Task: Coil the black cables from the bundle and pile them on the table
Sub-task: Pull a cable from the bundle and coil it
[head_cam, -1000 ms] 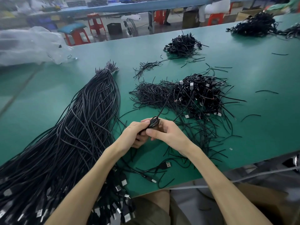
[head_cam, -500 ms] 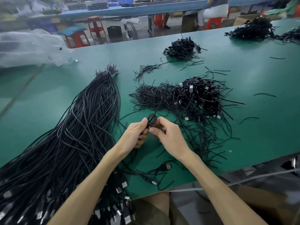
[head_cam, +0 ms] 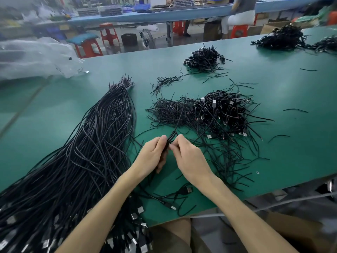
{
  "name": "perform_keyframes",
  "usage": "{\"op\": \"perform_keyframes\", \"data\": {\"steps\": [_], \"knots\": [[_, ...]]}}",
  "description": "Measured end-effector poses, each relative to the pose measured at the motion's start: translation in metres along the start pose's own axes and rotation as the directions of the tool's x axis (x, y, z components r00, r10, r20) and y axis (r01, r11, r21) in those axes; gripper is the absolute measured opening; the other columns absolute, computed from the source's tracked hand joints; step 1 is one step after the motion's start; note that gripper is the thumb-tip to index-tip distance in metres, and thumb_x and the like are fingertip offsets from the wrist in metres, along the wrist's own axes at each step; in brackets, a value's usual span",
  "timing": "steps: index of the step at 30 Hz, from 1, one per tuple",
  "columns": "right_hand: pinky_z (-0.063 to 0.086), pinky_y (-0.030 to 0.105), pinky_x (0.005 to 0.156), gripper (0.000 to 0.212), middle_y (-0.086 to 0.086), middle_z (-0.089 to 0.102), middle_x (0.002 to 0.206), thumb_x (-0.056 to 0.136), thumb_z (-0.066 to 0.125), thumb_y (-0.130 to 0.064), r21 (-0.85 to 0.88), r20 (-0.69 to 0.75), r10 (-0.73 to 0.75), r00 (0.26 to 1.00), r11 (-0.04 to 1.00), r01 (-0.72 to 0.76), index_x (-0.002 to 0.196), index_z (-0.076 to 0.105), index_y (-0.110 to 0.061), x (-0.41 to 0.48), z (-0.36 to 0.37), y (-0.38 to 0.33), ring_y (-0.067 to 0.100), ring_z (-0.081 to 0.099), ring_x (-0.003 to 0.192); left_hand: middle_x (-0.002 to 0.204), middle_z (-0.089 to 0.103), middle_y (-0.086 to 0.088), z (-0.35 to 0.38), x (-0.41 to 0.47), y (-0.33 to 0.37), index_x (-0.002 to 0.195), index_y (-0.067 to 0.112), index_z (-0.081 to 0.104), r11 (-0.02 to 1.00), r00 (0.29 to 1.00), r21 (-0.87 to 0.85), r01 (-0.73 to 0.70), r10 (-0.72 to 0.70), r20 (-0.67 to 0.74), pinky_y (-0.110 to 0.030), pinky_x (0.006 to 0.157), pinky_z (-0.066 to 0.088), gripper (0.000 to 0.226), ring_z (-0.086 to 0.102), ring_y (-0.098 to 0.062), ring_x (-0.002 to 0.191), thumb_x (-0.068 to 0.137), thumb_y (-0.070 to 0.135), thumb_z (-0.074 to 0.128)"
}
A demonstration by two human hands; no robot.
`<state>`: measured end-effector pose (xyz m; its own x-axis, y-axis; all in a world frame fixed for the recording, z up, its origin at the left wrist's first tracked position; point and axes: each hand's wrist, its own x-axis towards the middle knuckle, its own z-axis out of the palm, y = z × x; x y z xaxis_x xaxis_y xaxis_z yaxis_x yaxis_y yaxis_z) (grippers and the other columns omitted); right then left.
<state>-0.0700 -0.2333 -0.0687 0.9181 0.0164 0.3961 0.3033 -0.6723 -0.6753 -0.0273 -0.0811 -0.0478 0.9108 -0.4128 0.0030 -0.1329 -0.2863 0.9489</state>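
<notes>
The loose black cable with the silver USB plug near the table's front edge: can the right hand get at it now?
Probably yes, but not at once. The silver USB plug lies uncovered on the green table, close to the right hand, which pinches a small black cable coil with the left hand.

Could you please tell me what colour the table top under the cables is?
The table is green, and the head view, the only one, shows it plainly.

Bare green counter (head_cam: 291, 152) lies open right of the pile of coiled cables (head_cam: 222, 114); the long cable bundle (head_cam: 87, 152) blocks the left, loose wire offcuts (head_cam: 228, 161) litter the near middle
</notes>
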Motion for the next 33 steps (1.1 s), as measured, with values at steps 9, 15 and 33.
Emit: {"op": "perform_keyframes", "data": {"steps": [9, 15, 33], "knots": [[0.043, 0.041, 0.063, 0.021, -0.015, 0.047, 0.074, 0.105, 0.052, -0.015, -0.005, -0.002, -0.018, 1.0, 1.0, 0.018, 0.089, 0.04, -0.021, 0.01, -0.027, -0.018, 0.02, 0.046, 0.064, 0.095, 0.07, -0.005, -0.032, -0.021, 0.028, 0.134, 0.009, 0.058, 0.964, 0.962, -0.03, -0.266, 0.267, 0.064, -0.039, 0.06, 0.058, 0.037, 0.068, -0.028, 0.075, 0.104, -0.009, 0.045], [0.05, 0.042, 0.068, 0.002, -0.003, 0.062, 0.089, 0.103, 0.055, -0.008, 0.068, -0.01, -0.154, 0.988, 0.986, 0.154, 0.102, 0.056, -0.009, 0.006, -0.039, -0.043, 0.024, 0.058, 0.072, 0.12, 0.062, 0.006, -0.034, -0.021, 0.045, 0.117, 0.022, 0.071, 0.848, 0.898, 0.337, -0.409, 0.44, -0.017, -0.026, 0.099, 0.047, 0.026, 0.057, -0.01, 0.117, 0.095, 0.032, 0.063], [0.049, 0.038, 0.058, 0.012, 0.007, 0.061, 0.076, 0.096, 0.057, 0.003, -0.306, -0.113, -0.346, 0.931, 0.904, 0.299, 0.086, 0.053, -0.004, 0.005, -0.038, -0.026, 0.031, 0.059, 0.064, 0.1, 0.07, -0.015, -0.044, -0.017, 0.048, 0.133, 0.007, 0.063, 0.989, 0.934, -0.11, -0.099, 0.131, 0.333, -0.036, 0.078, 0.055, 0.031, 0.067, -0.027, 0.084, 0.105, 0.016, 0.057]]}}
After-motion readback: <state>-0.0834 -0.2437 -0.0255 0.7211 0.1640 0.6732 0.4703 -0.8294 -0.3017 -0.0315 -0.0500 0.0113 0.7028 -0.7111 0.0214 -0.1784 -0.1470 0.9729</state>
